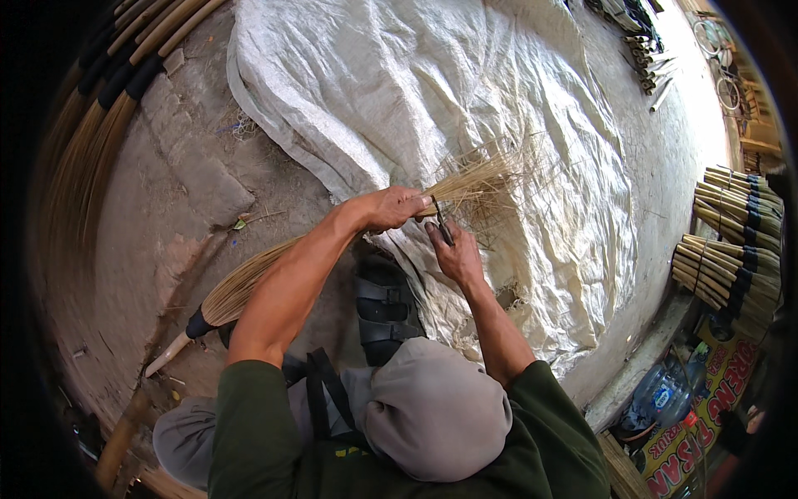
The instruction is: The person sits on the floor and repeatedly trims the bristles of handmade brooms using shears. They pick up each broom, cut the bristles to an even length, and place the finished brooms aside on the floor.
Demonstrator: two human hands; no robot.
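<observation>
A stick broom [241,287] lies slantwise in front of me, its pale wooden handle and black binding at the lower left. Its brown bristles pass beneath my left forearm and fan out over the white sheet [391,75]. Near the bristle tips, my left hand [389,208] is closed round the bundle. My right hand [459,254] grips a small knife [439,214] with a thin dark blade, held against the bristles just beside my left thumb. Part of the knife's handle is hidden in my fingers. Loose bristle bits lie on the sheet under the tips.
Several finished brooms [104,125] lean at the upper left. Tied broom bundles [727,262] are stacked at the right, above a blue-tinted water jug [662,395] and a printed banner [706,416]. Bamboo-like tubes [648,62] lie at the upper right. My sandalled foot [384,308] rests by the sheet's edge.
</observation>
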